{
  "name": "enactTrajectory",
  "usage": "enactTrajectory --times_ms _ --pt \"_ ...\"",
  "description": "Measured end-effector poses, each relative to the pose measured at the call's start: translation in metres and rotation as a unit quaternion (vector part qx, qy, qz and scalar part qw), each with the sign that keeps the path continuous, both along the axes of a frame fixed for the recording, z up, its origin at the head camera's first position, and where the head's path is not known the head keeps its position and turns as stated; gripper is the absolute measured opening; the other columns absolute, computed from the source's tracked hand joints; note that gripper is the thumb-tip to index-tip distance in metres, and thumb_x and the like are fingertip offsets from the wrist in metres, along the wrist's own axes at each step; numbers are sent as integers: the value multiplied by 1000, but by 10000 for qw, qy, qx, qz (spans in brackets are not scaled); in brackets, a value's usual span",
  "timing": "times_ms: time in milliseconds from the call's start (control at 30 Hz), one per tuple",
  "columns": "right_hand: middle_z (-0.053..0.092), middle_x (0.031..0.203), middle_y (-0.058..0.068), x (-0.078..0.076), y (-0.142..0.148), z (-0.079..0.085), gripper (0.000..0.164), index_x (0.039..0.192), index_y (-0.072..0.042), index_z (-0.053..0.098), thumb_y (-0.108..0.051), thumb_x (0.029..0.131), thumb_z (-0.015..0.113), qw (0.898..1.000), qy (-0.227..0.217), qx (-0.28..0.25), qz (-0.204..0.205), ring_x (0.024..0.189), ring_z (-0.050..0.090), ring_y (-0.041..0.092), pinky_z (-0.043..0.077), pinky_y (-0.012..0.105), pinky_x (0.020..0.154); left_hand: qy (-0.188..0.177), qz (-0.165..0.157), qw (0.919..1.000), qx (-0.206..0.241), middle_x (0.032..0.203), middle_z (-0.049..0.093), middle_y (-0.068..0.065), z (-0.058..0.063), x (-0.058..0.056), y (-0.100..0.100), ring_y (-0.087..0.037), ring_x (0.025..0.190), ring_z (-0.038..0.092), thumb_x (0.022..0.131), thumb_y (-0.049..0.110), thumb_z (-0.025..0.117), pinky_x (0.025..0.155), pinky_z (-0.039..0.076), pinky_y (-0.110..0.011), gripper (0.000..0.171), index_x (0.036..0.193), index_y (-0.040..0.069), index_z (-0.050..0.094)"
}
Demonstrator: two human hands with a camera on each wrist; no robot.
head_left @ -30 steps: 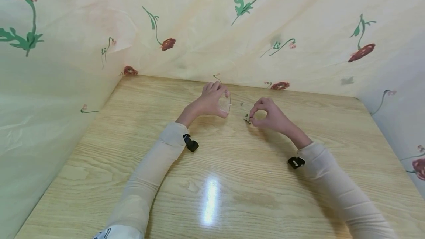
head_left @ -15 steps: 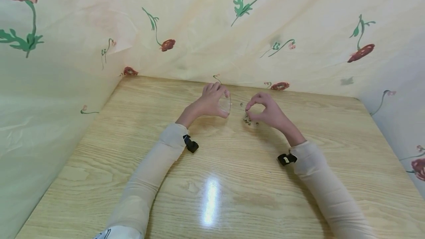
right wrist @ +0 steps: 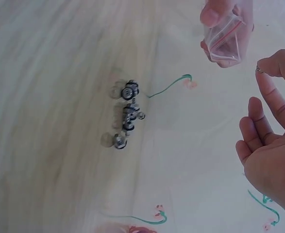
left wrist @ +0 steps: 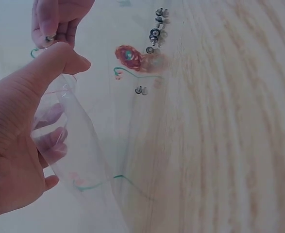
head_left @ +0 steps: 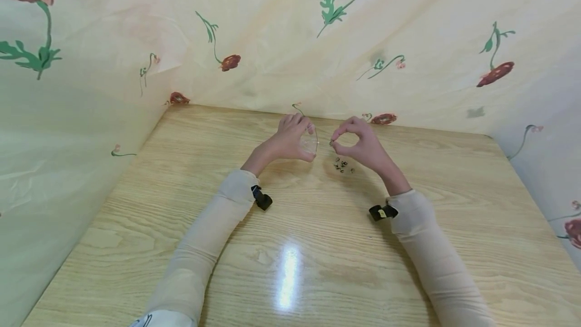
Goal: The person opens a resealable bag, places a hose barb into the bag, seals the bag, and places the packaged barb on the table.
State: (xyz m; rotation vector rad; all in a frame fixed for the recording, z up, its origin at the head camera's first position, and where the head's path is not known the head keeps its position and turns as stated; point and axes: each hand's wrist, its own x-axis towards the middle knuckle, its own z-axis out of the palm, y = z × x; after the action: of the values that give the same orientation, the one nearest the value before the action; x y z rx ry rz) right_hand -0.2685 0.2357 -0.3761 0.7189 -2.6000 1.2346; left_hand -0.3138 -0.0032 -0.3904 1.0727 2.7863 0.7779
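Observation:
My left hand (head_left: pixel 290 138) holds a clear zip-lock bag (left wrist: pixel 81 131), its thumb and fingers spread around the mouth. The bag's mouth, edged by a red line, gapes toward the right hand in the right wrist view. Just to the right of the bag, my right hand (head_left: pixel 363 148) pinches a small metal screw (right wrist: pixel 259 70) between thumb and index fingertip; its other fingers are loosely bent. Several like screws (head_left: pixel 342 164) lie in a loose cluster below the right hand. One single screw (left wrist: pixel 141 90) lies apart from them on the table.
The wood-grain table (head_left: pixel 290 216) reaches up to a flower-printed sheet (head_left: pixel 272 29) behind and at both sides. Black wrist straps (head_left: pixel 261 198) sit at both cuffs. Light glares off the table's near middle.
The right hand has moved left and farther from the body, from the screw cluster toward the bag, uncovering the screws beneath. The left hand and bag have stayed nearly still.

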Motion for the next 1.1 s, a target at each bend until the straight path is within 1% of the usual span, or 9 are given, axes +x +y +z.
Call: enactTrajectory --times_ms 133,300,500,600,667,767,833,933,1100 --pt "60 106 13 -1 -4 5 7 92 -6 75 -3 85 75 10000 59 -56 -5 105 48 27 34 44 95 -2 14 10000 10 120 43 -8 1 0 0 -31 127 32 80 36 81 117 18 -54 59 120 8 49" --pt "60 107 13 -1 -8 7 8 93 -5 74 -4 86 75 9998 87 -173 -21 108 50 31 33 45 95 -50 15 10000 85 119 42 -7 1 1 2 -30 125 32 79 36 81 116 19 -52 58 119 12 46" --pt "62 104 14 -2 -13 3 9 91 -3 75 1 84 75 9987 335 -355 -137 103 50 21 34 39 95 -40 -50 9999 124 120 43 -8 0 2 3 -29 124 32 79 38 79 115 19 -51 62 122 10 44" --pt "63 102 20 -2 -17 -1 9 90 2 74 7 81 75 9976 505 -441 -196 101 49 23 33 39 93 -41 -89 9998 158 123 45 -10 0 2 3 -30 127 33 79 38 79 117 18 -51 63 123 9 45" --pt "64 101 20 -1 -18 -2 10 89 2 74 8 80 75 9968 600 -508 -152 100 49 20 33 38 92 -43 -123 9997 187 125 46 -11 1 2 4 -30 129 34 79 36 80 118 17 -52 62 123 8 46" --pt "63 101 18 0 -20 -3 11 89 0 75 7 80 75 9968 577 -539 -129 100 48 19 32 37 92 9 -168 9997 182 124 48 -8 2 3 5 -27 127 38 78 35 80 118 18 -51 59 121 10 47" --pt "62 102 14 1 -20 -4 10 89 -4 76 2 81 76 9971 525 -541 -121 101 47 16 32 36 92 71 -210 9996 156 122 49 -6 2 4 5 -24 123 41 78 35 80 117 19 -49 58 120 11 48" --pt "61 104 12 2 -21 -5 9 90 -5 76 0 83 76 9976 394 -553 -158 102 46 19 33 37 92 148 -259 9995 121 119 49 -4 2 4 6 -22 117 42 78 35 80 113 23 -48 58 119 11 48" --pt "59 104 10 3 -23 -4 9 91 -6 76 -1 83 75 9973 431 -571 -149 102 43 18 33 37 91 66 -307 9993 185 117 48 -4 3 5 7 -22 114 41 78 34 81 110 24 -49 57 118 12 47"
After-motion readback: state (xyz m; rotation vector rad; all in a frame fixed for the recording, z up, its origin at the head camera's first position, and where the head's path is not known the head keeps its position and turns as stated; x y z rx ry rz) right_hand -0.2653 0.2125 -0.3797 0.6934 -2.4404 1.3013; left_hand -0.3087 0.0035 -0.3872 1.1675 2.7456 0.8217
